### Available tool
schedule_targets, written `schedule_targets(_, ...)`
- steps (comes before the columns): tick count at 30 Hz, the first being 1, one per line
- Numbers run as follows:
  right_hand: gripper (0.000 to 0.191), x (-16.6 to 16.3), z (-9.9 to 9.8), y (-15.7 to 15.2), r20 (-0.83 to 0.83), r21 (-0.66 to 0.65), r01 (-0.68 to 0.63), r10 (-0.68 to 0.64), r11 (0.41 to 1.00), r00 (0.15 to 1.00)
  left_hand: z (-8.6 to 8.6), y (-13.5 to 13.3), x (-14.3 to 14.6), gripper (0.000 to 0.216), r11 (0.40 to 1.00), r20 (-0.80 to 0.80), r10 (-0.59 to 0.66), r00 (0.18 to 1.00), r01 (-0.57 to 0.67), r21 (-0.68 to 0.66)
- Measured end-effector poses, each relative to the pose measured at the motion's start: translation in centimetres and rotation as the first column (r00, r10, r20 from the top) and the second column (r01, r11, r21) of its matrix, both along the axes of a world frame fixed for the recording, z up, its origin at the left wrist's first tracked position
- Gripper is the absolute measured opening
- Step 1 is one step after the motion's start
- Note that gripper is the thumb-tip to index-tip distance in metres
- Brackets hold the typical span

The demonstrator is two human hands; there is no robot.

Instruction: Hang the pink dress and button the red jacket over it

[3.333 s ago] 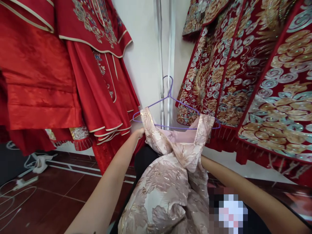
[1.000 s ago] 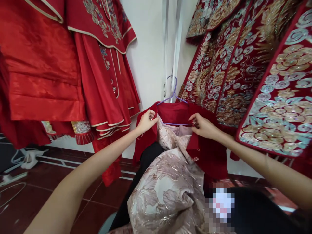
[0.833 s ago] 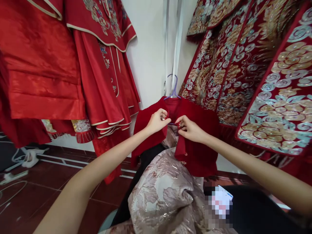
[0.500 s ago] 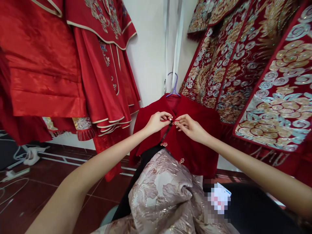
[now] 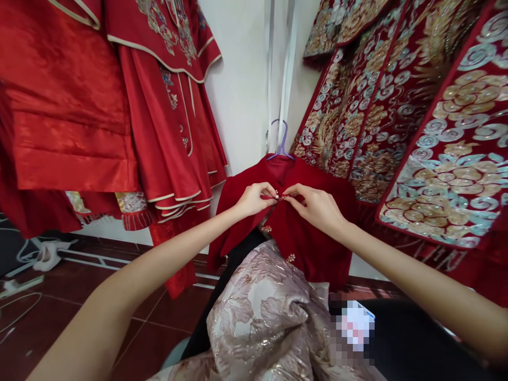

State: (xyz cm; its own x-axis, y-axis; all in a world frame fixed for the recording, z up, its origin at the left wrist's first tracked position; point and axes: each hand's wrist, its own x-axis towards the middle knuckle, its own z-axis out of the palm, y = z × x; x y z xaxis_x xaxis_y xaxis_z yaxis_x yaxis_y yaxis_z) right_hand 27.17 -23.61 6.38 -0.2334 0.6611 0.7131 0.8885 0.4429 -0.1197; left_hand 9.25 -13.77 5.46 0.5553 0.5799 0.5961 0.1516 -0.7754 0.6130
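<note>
A short red jacket [image 5: 321, 238] hangs on a purple hanger [image 5: 282, 151] in front of me, its collar at the top. My left hand [image 5: 256, 199] pinches a small jewelled button [image 5: 277, 194] at one front edge, thumb and fingertips together. Opposite it, my right hand [image 5: 317, 205] pinches the matching jewelled fastening on the other front edge; the fingers mostly cover it. The two fastenings meet or nearly touch; I cannot tell whether they are joined. Lower down, one flower-shaped button [image 5: 267, 229] shows near the opening and another flower-shaped button [image 5: 291, 258] on the right front.
A shiny pinkish-beige floral fabric [image 5: 257, 301] lies in front of me, below the jacket. Plain red garments [image 5: 75, 116] hang at left, and a densely embroidered red garment [image 5: 444, 159] at right. A dark surface [image 5: 408, 333] bears a pixelated white item [image 5: 359, 324]. Cables [image 5: 24, 301] lie on the floor.
My right hand has moved slightly left, and the two jewelled fastenings have come together between my fingertips. My left hand keeps its pinch. The view has shifted a little.
</note>
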Motion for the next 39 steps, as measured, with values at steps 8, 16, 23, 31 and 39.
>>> schedule_targets(8,0.017,-0.4,0.2,1.6,-0.019,0.023,-0.011,0.012,1.000,1.000,1.0,-0.2,0.0,0.013,0.997,-0.087,0.047,0.995,-0.042,0.060)
schedule_targets(16,0.018,0.0,-0.1,1.8,-0.077,0.009,-0.072,0.072,0.997,0.994,1.4,-1.7,0.6,0.014,0.969,-0.118,0.217,0.969,-0.199,0.148)
schedule_targets(23,0.014,0.3,-0.3,2.3,-0.119,-0.005,-0.124,0.123,0.992,0.985,2.3,-2.3,0.3,0.010,0.907,-0.265,0.312,0.912,-0.204,0.367)
schedule_targets(31,0.014,0.3,-1.3,3.1,-0.223,0.028,-0.199,0.200,0.980,0.954,3.6,-2.3,0.6,0.011,0.816,-0.393,0.385,0.835,-0.110,0.568)
schedule_targets(39,0.011,-0.6,-2.3,4.0,-0.367,0.091,-0.282,0.295,0.955,0.882,3.7,-0.9,0.4,0.017,0.787,-0.451,0.378,0.808,-0.024,0.617)
